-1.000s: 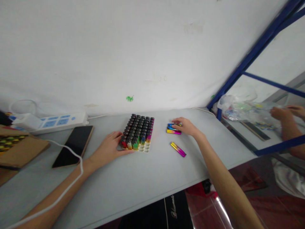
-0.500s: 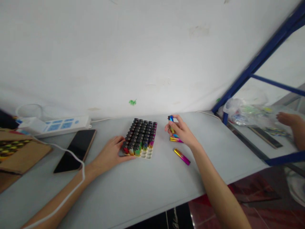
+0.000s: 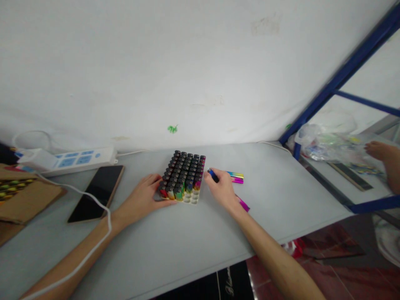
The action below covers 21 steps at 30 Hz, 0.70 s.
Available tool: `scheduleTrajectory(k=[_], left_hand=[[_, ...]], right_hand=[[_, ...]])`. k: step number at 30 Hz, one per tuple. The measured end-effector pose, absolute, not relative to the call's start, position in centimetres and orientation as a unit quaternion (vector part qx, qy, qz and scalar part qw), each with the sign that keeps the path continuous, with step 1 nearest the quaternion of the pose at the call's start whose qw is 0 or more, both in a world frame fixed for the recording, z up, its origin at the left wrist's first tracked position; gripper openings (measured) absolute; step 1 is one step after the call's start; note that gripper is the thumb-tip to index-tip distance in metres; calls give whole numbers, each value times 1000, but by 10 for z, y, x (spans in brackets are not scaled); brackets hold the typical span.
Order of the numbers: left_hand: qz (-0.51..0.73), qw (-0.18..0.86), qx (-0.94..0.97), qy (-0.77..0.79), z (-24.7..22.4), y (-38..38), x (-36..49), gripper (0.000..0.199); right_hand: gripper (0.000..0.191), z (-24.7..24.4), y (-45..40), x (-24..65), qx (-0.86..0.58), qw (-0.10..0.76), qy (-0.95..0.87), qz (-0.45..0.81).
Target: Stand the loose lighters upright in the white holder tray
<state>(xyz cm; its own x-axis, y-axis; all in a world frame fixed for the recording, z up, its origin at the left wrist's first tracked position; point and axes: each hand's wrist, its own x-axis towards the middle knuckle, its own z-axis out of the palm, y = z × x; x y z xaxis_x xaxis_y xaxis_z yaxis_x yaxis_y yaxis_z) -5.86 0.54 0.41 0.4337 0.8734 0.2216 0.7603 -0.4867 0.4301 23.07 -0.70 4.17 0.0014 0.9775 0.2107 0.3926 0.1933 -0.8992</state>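
A white tray [image 3: 193,198] with round holes stands on the grey table, packed with several upright lighters [image 3: 186,171] that show dark tops and coloured bodies. A few holes at its front right corner hold nothing. My left hand [image 3: 144,196] grips the tray's front left corner, thumb along the front edge and fingers at the side. Just right of the tray, my right hand [image 3: 223,188] is closed around a blue lighter [image 3: 213,175], whose lower part is hidden by the fingers. Beyond that hand lie loose shiny lighters [image 3: 238,180], and a purple one [image 3: 243,204] is partly covered by my wrist.
A dark phone [image 3: 96,193] and a white power strip [image 3: 79,161] lie at left, beside a cardboard box [image 3: 31,204]. A white cable [image 3: 93,200] crosses my left forearm. At right stand a blue metal frame [image 3: 321,100], plastic bags [image 3: 315,143] and another person's hand [image 3: 379,151].
My right hand has moved left and down with the lighter, from above the loose lighters to beside the tray. My left hand keeps its hold on the tray. The view has shifted slightly.
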Motion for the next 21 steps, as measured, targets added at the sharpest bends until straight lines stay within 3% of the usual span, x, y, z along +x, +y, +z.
scheduleTrajectory(k=[9,15,21], left_hand=[[208,138,835,491,3,5,-59,60],[199,128,844,482,3,5,-58,63],[205,129,842,482,3,5,-56,64]], right_hand=[[43,34,-9,239,-510,462,-646,331],[34,39,-10,258,-445,452,-763,125],[32,41,-20,267,-419,468,-768,125]])
